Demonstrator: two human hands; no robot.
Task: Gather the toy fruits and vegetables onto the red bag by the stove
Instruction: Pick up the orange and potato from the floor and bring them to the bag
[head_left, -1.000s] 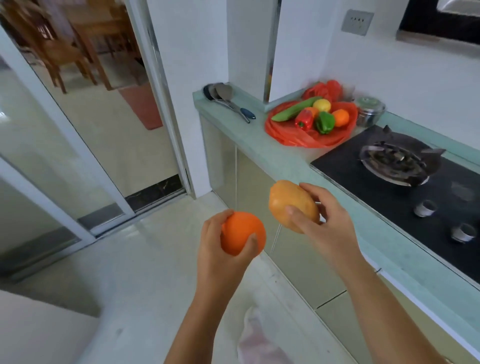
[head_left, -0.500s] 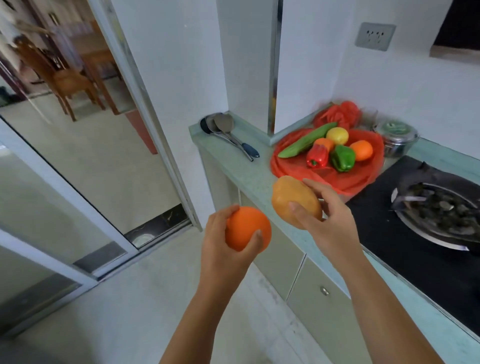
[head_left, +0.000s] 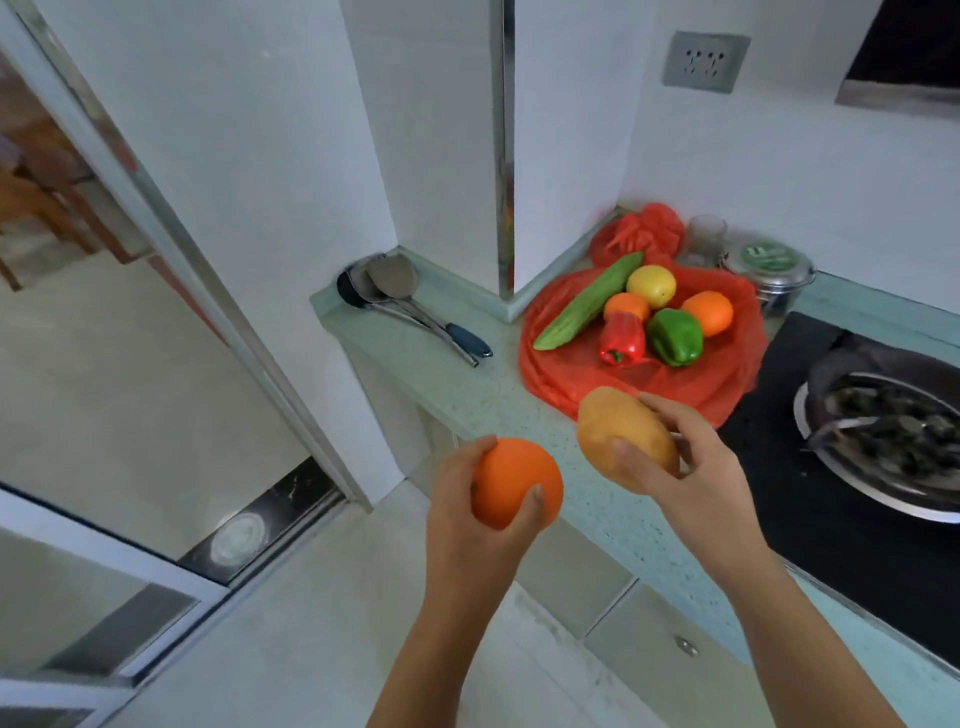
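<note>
The left hand (head_left: 462, 504) grasps a smooth, round orange (head_left: 517, 483), with the fingers curled up one side and the thumb on the other. The right hand (head_left: 693, 467) grasps a tan, oval potato (head_left: 623, 436) with a matte skin, the thumb across its near face and the fingers behind it. Both items are held in the air above the front edge of the speckled pale green surface (head_left: 493, 400), near the red bag (head_left: 566, 374) but not touching it.

The red bag is thin, wrinkled plastic, spread flat on the surface just beside the black glass stove (head_left: 831, 499). It carries six items:
- a long green cucumber (head_left: 589, 301) with a ridged skin, lying diagonally;
- a yellow lemon (head_left: 651, 286), touching the cucumber's far end;
- a small orange fruit (head_left: 626, 306), partly hidden behind the red pepper;
- a glossy, lobed red pepper (head_left: 622, 338);
- a glossy green pepper (head_left: 675, 338), just beside the red one;
- a round second orange (head_left: 707, 313) at the right.

A crumpled red plastic bundle (head_left: 644, 231) sits in the corner behind the bag. A lidded steel pot (head_left: 771, 267) stands beside it. Metal ladles (head_left: 405, 296) lie on the left end of the surface.
</note>
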